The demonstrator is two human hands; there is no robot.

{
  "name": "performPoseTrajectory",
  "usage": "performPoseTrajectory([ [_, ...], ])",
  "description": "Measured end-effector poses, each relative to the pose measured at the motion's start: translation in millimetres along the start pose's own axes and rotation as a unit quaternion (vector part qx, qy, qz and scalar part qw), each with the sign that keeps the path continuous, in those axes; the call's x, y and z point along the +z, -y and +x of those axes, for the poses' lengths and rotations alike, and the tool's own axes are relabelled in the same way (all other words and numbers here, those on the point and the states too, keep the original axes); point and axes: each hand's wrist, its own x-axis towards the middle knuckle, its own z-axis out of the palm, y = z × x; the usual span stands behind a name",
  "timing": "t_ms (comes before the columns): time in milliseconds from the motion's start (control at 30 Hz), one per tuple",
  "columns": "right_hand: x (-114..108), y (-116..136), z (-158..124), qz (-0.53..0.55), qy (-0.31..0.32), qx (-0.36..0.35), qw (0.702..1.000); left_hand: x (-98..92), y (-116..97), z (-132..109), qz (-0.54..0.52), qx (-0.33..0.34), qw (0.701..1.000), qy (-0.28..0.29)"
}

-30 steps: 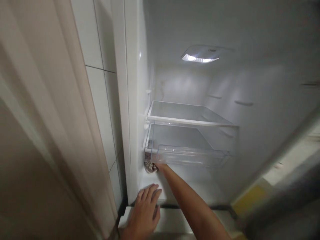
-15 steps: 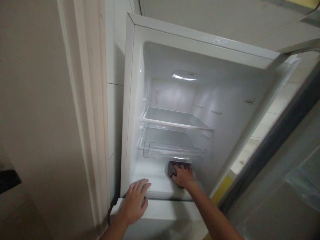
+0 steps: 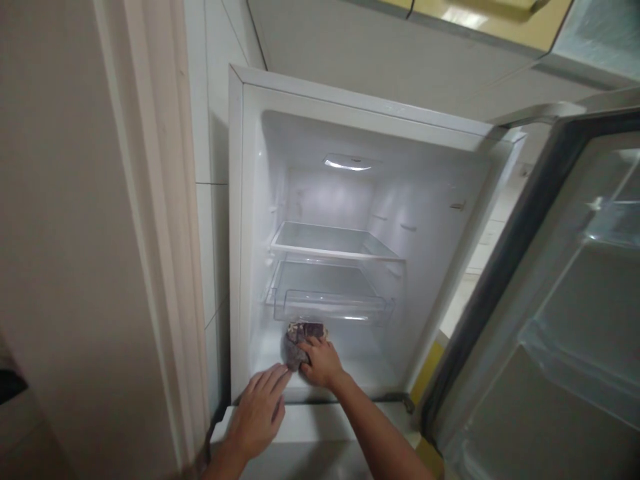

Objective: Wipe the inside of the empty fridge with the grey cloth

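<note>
A dark, patterned cleaning cloth (image 3: 297,347) is bunched up on the white bottom surface of the refrigerator (image 3: 237,233). Fingers of my right hand (image 3: 320,363) press down on the cloth and grip its right side. My left hand (image 3: 261,407) rests at the front lower edge of the compartment, fingers stretched out. Its fingertips come close to the cloth's lower left side; whether they touch it I cannot tell. Above both hands is a clear plastic drawer or tray (image 3: 330,307), under a glass shelf (image 3: 335,239).
The refrigerator door (image 3: 560,320) stands open at the right, with clear door racks (image 3: 575,373). A pale door frame (image 3: 150,200) runs close along the left. A lit lamp (image 3: 350,162) is in the compartment's ceiling. Yellow cabinets (image 3: 490,20) hang above.
My right hand has slid the cloth leftward across the bottom surface, nearer my left hand. The view has shifted, showing more of the open door and upper cabinets.
</note>
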Motion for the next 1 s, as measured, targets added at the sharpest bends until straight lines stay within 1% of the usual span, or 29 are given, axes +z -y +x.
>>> performPoseTrajectory([
  [67, -6.3, -23.3, -12.1, -0.012, 0.005, 0.024, 1.0, 0.6, -0.5, 0.1, 0.014, -0.003, 1.0, 0.001],
  [100, -9.0, -37.0, -17.7, -0.019, 0.001, 0.052, 0.998, 1.0, -0.6, 0.4, 0.017, -0.007, 1.0, 0.002],
  [200, -13.7, -75.8, -28.3, -0.041, -0.025, 0.178, 0.983, 1.6, -0.5, 2.0, 0.012, -0.018, 1.0, 0.006],
  [267, -14.4, -90.4, -28.0, -0.05, -0.033, 0.237, 0.97, 0.7, -0.4, 3.2, 0.002, -0.024, 1.0, 0.013],
  [333, -13.8, -91.8, -23.0, -0.049, -0.028, 0.256, 0.965, -1.1, -0.6, 4.3, -0.009, -0.028, 0.999, 0.019],
  [400, -12.2, -82.9, -16.9, -0.046, -0.024, 0.246, 0.968, -2.7, -0.9, 4.6, -0.016, -0.031, 0.999, 0.022],
  [467, -9.9, -71.3, -13.1, -0.043, -0.025, 0.215, 0.975, -2.7, -1.2, 3.8, -0.015, -0.03, 0.999, 0.022],
  [533, -8.0, -64.7, -13.1, -0.033, -0.026, 0.167, 0.985, -0.6, -1.3, 2.1, -0.01, -0.027, 0.999, 0.02],
  [633, -7.8, -70.5, -16.7, -0.003, -0.02, 0.102, 0.995, 3.9, -0.8, -0.1, 0.004, -0.028, 1.0, 0.01],
  [700, -9.0, -81.0, -17.6, 0.011, -0.022, 0.081, 0.996, 5.3, -0.4, -0.8, 0.006, -0.028, 1.0, 0.005],
  [733, -9.5, -86.4, -16.6, 0.012, -0.028, 0.082, 0.996, 5.0, -0.3, -0.9, 0.004, -0.028, 1.0, 0.004],
  [800, -10.0, -95.8, -10.5, -0.003, -0.042, 0.116, 0.992, 2.7, -0.7, -1.2, -0.003, -0.028, 1.0, 0.005],
  [867, -9.8, -102.7, 0.9, -0.033, -0.052, 0.185, 0.981, -0.9, -1.9, -1.8, -0.014, -0.035, 0.999, 0.011],
  [933, -9.9, -107.6, 16.1, -0.065, -0.059, 0.254, 0.963, -4.3, -3.3, -2.3, -0.029, -0.041, 0.998, 0.024],
  [967, -10.2, -109.6, 24.5, -0.074, -0.066, 0.273, 0.957, -5.5, -4.0, -2.4, -0.035, -0.044, 0.998, 0.03],
  [1000, -10.7, -111.4, 33.1, -0.076, -0.073, 0.277, 0.955, -6.2, -4.4, -2.3, -0.04, -0.047, 0.997, 0.035],
])
